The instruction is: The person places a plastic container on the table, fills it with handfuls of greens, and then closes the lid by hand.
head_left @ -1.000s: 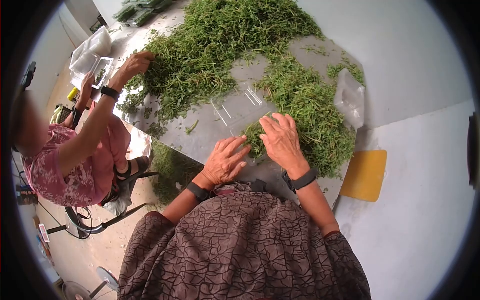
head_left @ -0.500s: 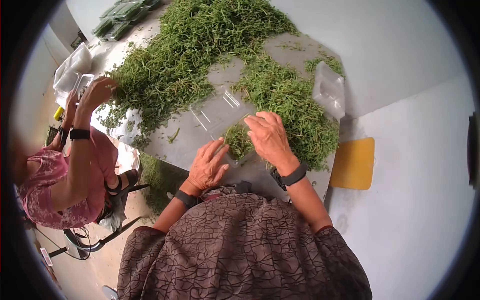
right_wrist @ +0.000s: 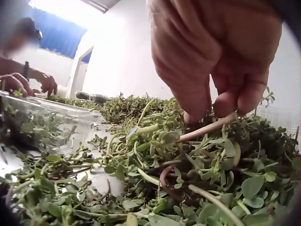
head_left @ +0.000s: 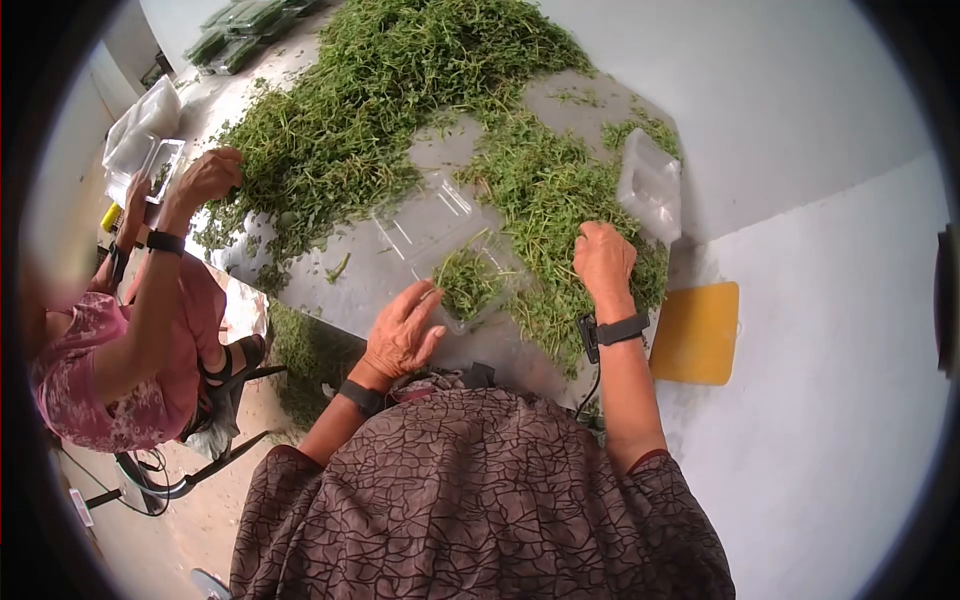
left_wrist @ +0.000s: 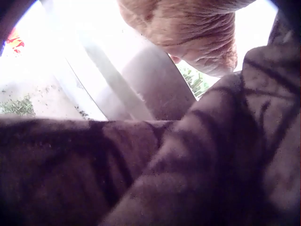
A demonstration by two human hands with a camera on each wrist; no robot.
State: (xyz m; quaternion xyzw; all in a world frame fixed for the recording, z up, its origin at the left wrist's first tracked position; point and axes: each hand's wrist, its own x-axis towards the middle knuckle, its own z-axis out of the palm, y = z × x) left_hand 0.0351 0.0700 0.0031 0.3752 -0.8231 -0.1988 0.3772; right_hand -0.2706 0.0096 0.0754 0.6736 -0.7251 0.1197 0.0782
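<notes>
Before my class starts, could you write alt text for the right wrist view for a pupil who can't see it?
The right hand curls its fingers down into leafy green stems. At left stands a clear plastic box holding greens, another person beyond it.

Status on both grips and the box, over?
Left grip open beside clear box. Right grip at loose greens. Box open, some greens inside. No obstruction seen.

Harsh white glare, left wrist view
</notes>
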